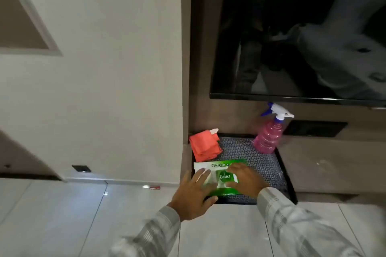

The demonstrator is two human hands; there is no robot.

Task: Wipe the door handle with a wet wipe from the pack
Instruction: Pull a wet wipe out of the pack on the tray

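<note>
A green and white wet wipe pack [219,170] lies flat on a black tray [286,175] with a patterned mat, low in the middle of the view. My left hand [193,194] rests with spread fingers on the pack's left side. My right hand [245,179] lies on its right side, fingertips on the pack's label flap around the middle. Whether the flap is lifted cannot be told. No door handle is in view.
A folded red cloth [203,146] lies on the tray's far left corner. A pink spray bottle [269,133] stands at its far right corner. A dark TV screen [292,31] hangs above. A white wall [104,69] is on the left, glossy floor tiles [83,215] below.
</note>
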